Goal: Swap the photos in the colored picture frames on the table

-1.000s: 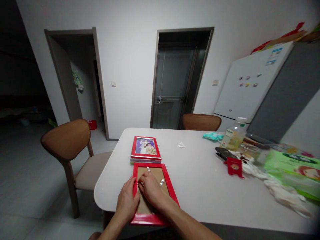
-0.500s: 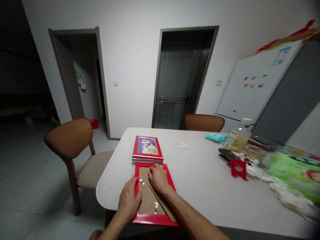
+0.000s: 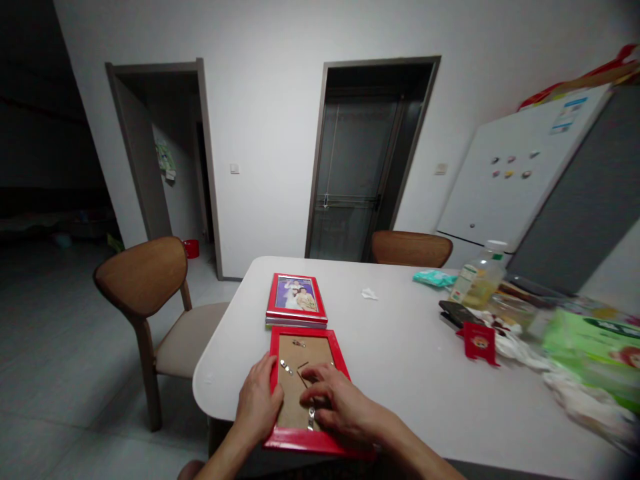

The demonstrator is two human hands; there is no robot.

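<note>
Chair [image 3: 143,277] stands at nine o'clock of the tabletop [image 3: 400,360]. Next comes the left hand [image 3: 257,400], its grip narrow on the left rim of a red frame [image 3: 300,438], thumb toward the brown backing [image 3: 293,403]. The frame lies back side up at the near edge of the tabletop, its long axis running roughly twelve to six; from the left hand it is at three o'clock. At its twelve, just beyond, sits a stack [image 3: 297,295] topped by a red-framed photo. On the backing, the side clip [image 3: 286,366] is toward ten, the upper clip [image 3: 299,343] toward twelve, and the lower clip [image 3: 311,419] toward six. The right hand [image 3: 345,400] comes over the right rim, nearer the lower clip than the left hand is; that clip lies at about nine from its thumb. Its grip is loosely parted, holding nothing visible; whether the fingertips touch clip or backing I cannot tell. Toward two o'clock of the frame are a paper scrap [image 3: 369,294] and, farther right, a bottle [image 3: 477,277].
</note>
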